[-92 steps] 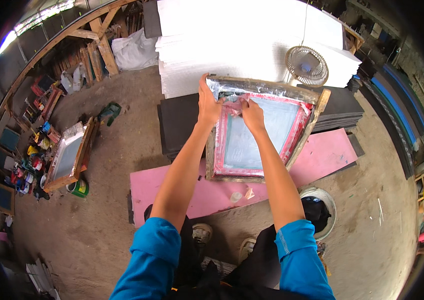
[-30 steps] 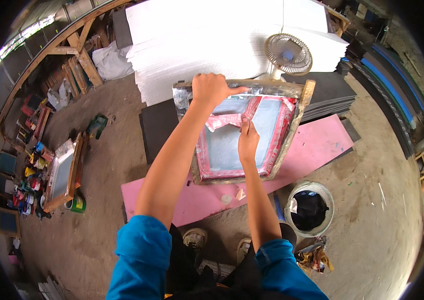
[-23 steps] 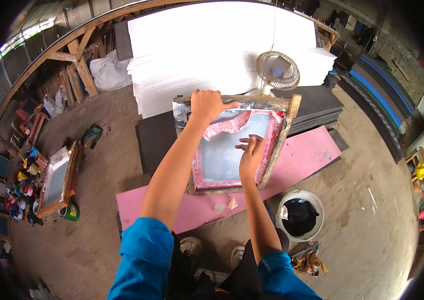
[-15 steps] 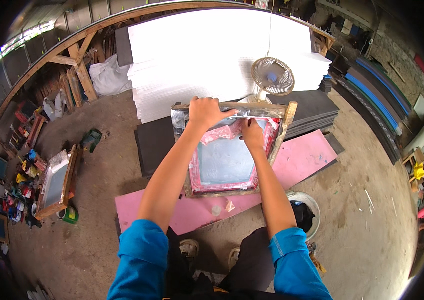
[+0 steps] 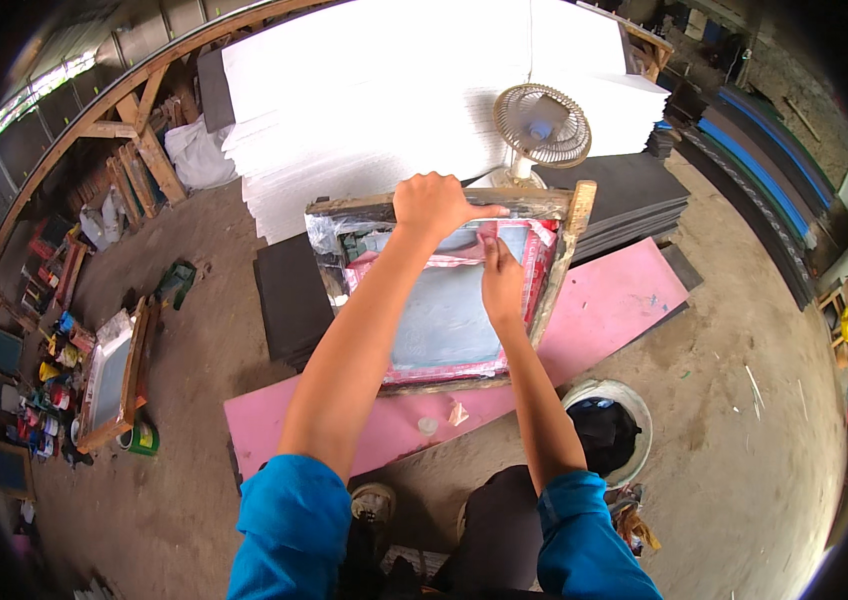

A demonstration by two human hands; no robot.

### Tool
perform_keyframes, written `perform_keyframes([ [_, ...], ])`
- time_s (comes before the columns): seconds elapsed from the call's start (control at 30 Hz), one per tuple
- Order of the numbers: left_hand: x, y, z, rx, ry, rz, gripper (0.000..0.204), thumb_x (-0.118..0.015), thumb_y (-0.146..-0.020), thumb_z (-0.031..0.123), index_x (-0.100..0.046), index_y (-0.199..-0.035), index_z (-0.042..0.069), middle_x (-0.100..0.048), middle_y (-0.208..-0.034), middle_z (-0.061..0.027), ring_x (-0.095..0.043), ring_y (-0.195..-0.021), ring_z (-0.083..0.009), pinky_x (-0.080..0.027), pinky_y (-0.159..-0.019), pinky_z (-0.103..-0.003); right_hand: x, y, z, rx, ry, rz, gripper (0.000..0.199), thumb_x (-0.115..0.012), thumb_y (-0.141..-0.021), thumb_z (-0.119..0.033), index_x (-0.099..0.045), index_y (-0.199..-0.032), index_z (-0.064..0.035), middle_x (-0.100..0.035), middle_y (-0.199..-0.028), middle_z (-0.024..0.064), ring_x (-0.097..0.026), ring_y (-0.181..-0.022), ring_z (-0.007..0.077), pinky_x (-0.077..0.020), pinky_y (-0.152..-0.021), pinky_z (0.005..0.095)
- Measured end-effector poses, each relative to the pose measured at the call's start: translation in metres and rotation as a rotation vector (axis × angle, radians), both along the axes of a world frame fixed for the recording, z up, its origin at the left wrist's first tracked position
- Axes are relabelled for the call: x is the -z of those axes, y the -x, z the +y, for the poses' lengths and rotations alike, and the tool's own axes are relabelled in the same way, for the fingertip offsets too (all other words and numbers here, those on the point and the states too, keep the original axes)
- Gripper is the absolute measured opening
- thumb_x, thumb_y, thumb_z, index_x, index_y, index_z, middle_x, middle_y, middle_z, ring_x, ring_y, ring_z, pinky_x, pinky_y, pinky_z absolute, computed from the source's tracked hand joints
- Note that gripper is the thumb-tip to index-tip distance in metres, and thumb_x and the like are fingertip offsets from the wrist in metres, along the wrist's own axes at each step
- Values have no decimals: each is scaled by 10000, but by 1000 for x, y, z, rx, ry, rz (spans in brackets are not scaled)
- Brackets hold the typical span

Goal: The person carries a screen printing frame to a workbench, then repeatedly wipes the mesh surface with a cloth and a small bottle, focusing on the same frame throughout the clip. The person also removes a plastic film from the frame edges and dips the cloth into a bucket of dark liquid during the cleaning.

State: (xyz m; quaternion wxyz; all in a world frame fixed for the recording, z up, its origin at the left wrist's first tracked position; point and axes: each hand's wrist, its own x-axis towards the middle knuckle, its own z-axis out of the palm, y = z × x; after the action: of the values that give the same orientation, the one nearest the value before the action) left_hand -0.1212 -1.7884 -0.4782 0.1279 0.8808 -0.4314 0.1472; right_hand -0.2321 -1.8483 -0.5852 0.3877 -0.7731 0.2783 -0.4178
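Note:
A wooden screen-printing frame [image 5: 558, 262] with pale blue mesh [image 5: 444, 322] stands tilted in front of me, its lower edge by a pink foam sheet [image 5: 279, 420]. Over its top bar my left hand [image 5: 430, 208] is closed, thumb stretched along the wood to the right. Just below, my right hand [image 5: 502, 282] pinches the end of a pink-and-white printed tape strip [image 5: 452, 259]. That strip hangs partly loose across the upper mesh. More red and pink tape lines the mesh's sides and bottom. My left forearm hides part of the frame's left side.
Behind the frame are a fan [image 5: 542, 125], a tall stack of white sheets [image 5: 364, 110] and dark sheets [image 5: 634, 195]. A bucket with black cloth [image 5: 634, 397] stands right of my legs. Another frame [image 5: 134, 385] and several paint containers [image 5: 54, 390] sit at left.
The tape strip has come further away from the upper mesh, with its left part lifted. My right hand has turned and shifted slightly down; my left hand has slid right along the top bar.

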Motion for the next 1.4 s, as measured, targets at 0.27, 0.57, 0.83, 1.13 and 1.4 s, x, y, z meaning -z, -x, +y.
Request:
perform_keyframes([
  [0.27, -2, 3, -2, -23, -40, -22, 882, -454, -516, 917, -617, -550, 50, -574, -515, -55, -615, -537, -182, -461, -451, -299, 27, 35, 3, 36, -71, -61, 302, -418, -962, -222, -561, -870, 27, -440, -576, 169, -377, -509, 230, -367, -536, 371],
  [0.57, -6, 8, 9, 33, -70, 45, 912, -405, -588, 903, -673, -670, 34, -629, -606, -105, -656, -636, -254, -520, -555, -368, 28, 69, 22, -255, -389, -359, 325, -344, -994, -284, -457, -1014, 21, -591, -904, 175, -653, -769, 241, -490, -644, 335],
  [0.83, -6, 9, 11, 78, -92, 76, 885, -442, -617, 870, -671, -787, 32, -647, -664, -109, -659, -679, -257, -522, -597, -373, -24, 40, -36, 114, 110, 283, 478, -414, -917, -446, -550, -1078, -16, -629, -901, 269, -636, -838, 382, -483, -747, 466],
  [1.13, -9, 36, -35, 197, -35, 92, 818, -571, -580, 805, -664, -933, 74, -675, -779, -94, -668, -742, -261, -525, -657, -389, -16, 23, -52, 145, 94, 256, 381, -389, -936, -316, -605, -1001, -8, -609, -887, 290, -596, -850, 439, -456, -758, 511],
  [1.4, -8, 25, -45, 71, -123, 166, 870, -547, -536, 854, -684, -1011, 138, -681, -784, -74, -663, -835, -235, -521, -698, -380, 40, 55, -32, 109, -272, 85, 371, -421, -956, -255, -616, -980, 61, -625, -874, 231, -583, -805, 309, -432, -755, 385],
])
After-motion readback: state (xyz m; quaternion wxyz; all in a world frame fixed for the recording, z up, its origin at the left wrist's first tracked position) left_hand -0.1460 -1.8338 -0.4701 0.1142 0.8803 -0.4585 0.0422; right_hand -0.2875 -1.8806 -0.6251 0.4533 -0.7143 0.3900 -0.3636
